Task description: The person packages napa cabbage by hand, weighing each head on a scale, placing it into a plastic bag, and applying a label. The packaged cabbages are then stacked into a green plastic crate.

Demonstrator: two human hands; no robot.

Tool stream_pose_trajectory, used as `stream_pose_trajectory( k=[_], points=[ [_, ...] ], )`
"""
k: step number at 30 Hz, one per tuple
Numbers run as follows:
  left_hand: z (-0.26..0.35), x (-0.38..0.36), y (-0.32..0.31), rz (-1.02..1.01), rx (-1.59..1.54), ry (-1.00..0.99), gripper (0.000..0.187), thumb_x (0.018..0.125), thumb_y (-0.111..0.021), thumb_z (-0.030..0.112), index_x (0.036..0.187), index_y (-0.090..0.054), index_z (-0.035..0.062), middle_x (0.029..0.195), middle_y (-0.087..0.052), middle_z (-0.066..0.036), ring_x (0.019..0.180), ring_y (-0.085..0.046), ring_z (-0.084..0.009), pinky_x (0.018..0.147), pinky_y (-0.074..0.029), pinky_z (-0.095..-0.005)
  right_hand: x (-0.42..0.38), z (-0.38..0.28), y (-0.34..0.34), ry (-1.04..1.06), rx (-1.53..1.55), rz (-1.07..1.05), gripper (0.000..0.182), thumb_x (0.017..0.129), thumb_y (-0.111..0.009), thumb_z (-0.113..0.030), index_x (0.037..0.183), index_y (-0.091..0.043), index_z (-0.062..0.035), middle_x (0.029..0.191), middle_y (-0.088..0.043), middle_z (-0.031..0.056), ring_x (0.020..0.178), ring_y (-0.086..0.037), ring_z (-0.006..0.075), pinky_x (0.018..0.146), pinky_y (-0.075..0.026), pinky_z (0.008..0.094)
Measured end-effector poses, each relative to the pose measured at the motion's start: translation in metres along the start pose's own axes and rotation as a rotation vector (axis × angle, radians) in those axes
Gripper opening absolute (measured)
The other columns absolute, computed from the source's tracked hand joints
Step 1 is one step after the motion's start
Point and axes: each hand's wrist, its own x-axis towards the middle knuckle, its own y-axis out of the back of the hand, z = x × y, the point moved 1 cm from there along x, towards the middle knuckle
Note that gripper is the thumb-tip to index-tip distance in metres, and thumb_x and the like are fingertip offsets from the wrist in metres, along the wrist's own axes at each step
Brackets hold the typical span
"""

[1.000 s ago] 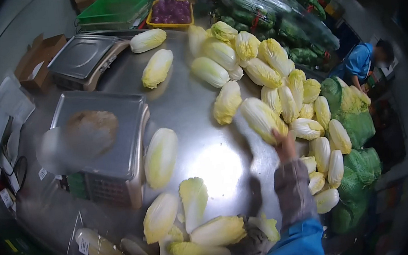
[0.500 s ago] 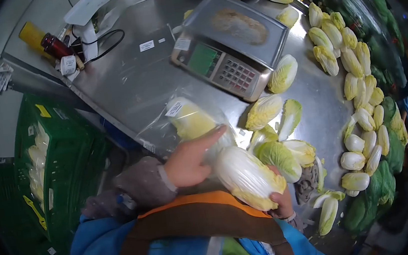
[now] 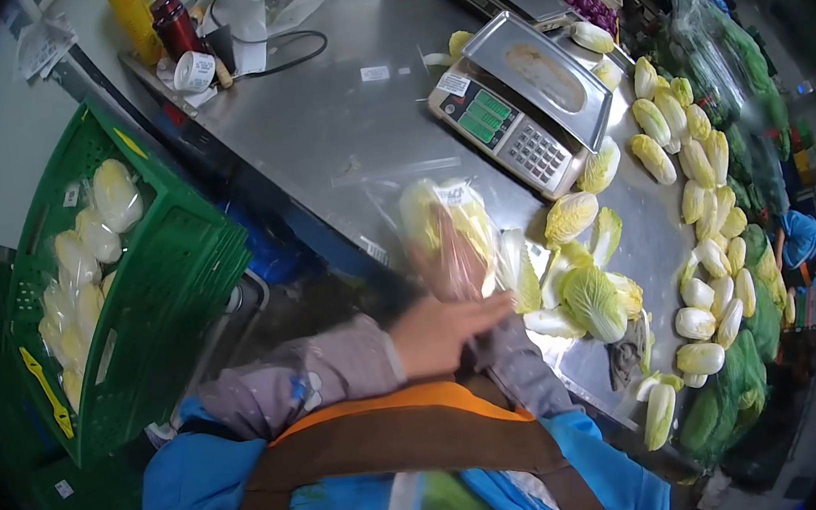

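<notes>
A clear plastic bag (image 3: pixel 479 209) with a white label hangs at the table's near edge, with Chinese cabbage (image 3: pixel 419 211) inside. My right hand (image 3: pixel 457 268) reaches into the bag and shows through the plastic, its fingers against the cabbage. At the bag's mouth, my left hand (image 3: pixel 437 334) lies across the right wrist, gripping the plastic; motion blurs its fingers. Loose cabbage leaves (image 3: pixel 590 303) lie on the table to the right. Behind them stands a digital scale (image 3: pixel 534 145) with a bare, stained pan.
On the left, a green crate (image 3: pixel 178 271) holds several bagged cabbages (image 3: pixel 77 262). A long row of cabbages (image 3: pixel 700 171) lines the table's right side. Labels, a cable and a red flask (image 3: pixel 174 25) sit at the back left. A person in blue (image 3: pixel 802 238) is at the far right.
The cabbage in my right hand has gone from near my body into the bag. My left hand has shifted right with the bag. The view has turned, showing more of the crate.
</notes>
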Motion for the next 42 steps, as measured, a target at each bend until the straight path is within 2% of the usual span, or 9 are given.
stream_pose_trajectory(
  k=[4, 8, 22, 26, 32, 34, 36, 37, 42],
  points=[
    [-0.047, -0.063, 0.036, 0.416, 0.023, 0.059, 0.059, 0.063, -0.045, -0.006, 0.12, -0.052, 0.0084, 0.118, -0.056, -0.009, 0.073, -0.065, -0.023, 0.058, -0.053, -0.0277, 0.002, -0.017, -0.026, 0.027, -0.547, -0.238, 0.071, 0.075, -0.065, -0.037, 0.135, -0.033, -0.0151, 0.103, -0.053, 0.0253, 0.074, -0.06, 0.0341, 0.062, -0.048, 0.0418],
    [-0.062, -0.114, 0.024, 0.154, -0.673, 1.075, 0.025, 0.081, -0.056, 0.014, 0.103, -0.059, 0.0022, 0.077, -0.063, -0.013, 0.058, -0.061, -0.0185, 0.052, -0.047, -0.0278, -0.061, -0.065, 0.007, 0.055, -0.234, -0.328, 0.062, 0.074, -0.067, -0.032, 0.126, -0.042, -0.0077, 0.094, -0.056, 0.0205, 0.064, -0.058, 0.0334, 0.057, -0.048, 0.0375],
    [-0.065, -0.156, 0.036, -0.096, -0.437, 0.705, 0.012, 0.074, -0.063, 0.016, 0.073, -0.067, 0.0051, 0.064, -0.062, -0.012, 0.06, -0.061, -0.0292, 0.058, -0.048, -0.035, -0.08, -0.118, 0.0, 0.108, 0.306, -0.407, 0.014, 0.074, -0.065, -0.012, 0.075, -0.054, -0.0027, 0.076, -0.054, 0.0143, 0.074, -0.054, 0.0334, 0.064, -0.043, 0.0386],
    [-0.056, -0.105, 0.047, 0.219, 0.504, 0.13, 0.045, 0.073, -0.062, 0.02, 0.117, -0.053, 0.0117, 0.122, -0.05, -0.012, 0.116, -0.042, -0.0309, 0.097, -0.031, -0.0423, -0.075, -0.116, 0.008, 0.108, 0.299, -0.356, 0.013, 0.076, -0.063, -0.011, 0.077, -0.053, -0.0026, 0.077, -0.054, 0.0162, 0.07, -0.055, 0.0337, 0.061, -0.044, 0.0366],
    [-0.103, -0.078, 0.053, -0.218, 0.367, -0.172, 0.027, 0.083, -0.054, 0.025, 0.107, -0.062, 0.0152, 0.116, -0.057, -0.005, 0.122, -0.039, -0.0225, 0.104, -0.025, -0.0431, -0.155, -0.087, 0.151, -0.697, 0.803, -1.012, 0.011, 0.085, -0.056, -0.011, 0.083, -0.051, -0.0018, 0.066, -0.047, 0.002, 0.052, -0.046, 0.0117, 0.05, -0.041, 0.0291],
    [-0.113, -0.084, 0.058, -0.247, 0.111, -0.096, 0.028, 0.085, -0.053, 0.026, 0.108, -0.062, 0.014, 0.12, -0.055, -0.006, 0.124, -0.038, -0.0231, 0.105, -0.023, -0.0434, -0.31, 0.013, 0.167, -0.329, -0.104, -1.229, 0.016, 0.082, -0.055, -0.008, 0.098, -0.055, -0.0053, 0.078, -0.058, 0.0046, 0.063, -0.057, 0.0153, 0.057, -0.046, 0.0319],
    [-0.115, -0.083, 0.064, -0.24, 0.055, -0.093, 0.027, 0.085, -0.054, 0.025, 0.108, -0.062, 0.0132, 0.122, -0.053, -0.008, 0.125, -0.037, -0.0244, 0.106, -0.022, -0.0434, -0.414, 0.082, 0.17, -1.262, 0.458, -0.473, 0.038, 0.077, -0.056, -0.008, 0.114, -0.05, -0.0054, 0.103, -0.059, 0.0148, 0.089, -0.059, 0.0202, 0.069, -0.048, 0.031],
    [-0.116, -0.083, 0.066, -0.239, 0.013, -0.084, 0.027, 0.085, -0.055, 0.024, 0.108, -0.062, 0.0133, 0.123, -0.052, -0.009, 0.125, -0.036, -0.0249, 0.106, -0.022, -0.0435, -0.496, 0.17, 0.159, -0.618, 0.328, -0.975, 0.056, 0.071, -0.058, -0.003, 0.125, -0.041, -0.0058, 0.123, -0.048, 0.0176, 0.111, -0.05, 0.0249, 0.085, -0.044, 0.0316],
    [-0.107, -0.084, 0.068, -0.161, -0.043, -0.078, 0.026, 0.082, -0.058, 0.02, 0.107, -0.064, 0.0125, 0.118, -0.053, -0.013, 0.123, -0.039, -0.0259, 0.101, -0.031, -0.0356, -0.162, -0.03, 0.096, -0.121, -0.281, -0.189, 0.081, 0.05, -0.076, -0.003, 0.124, -0.044, -0.0116, 0.133, -0.037, 0.0154, 0.119, -0.039, 0.0354, 0.098, -0.034, 0.0419]
  ],
)
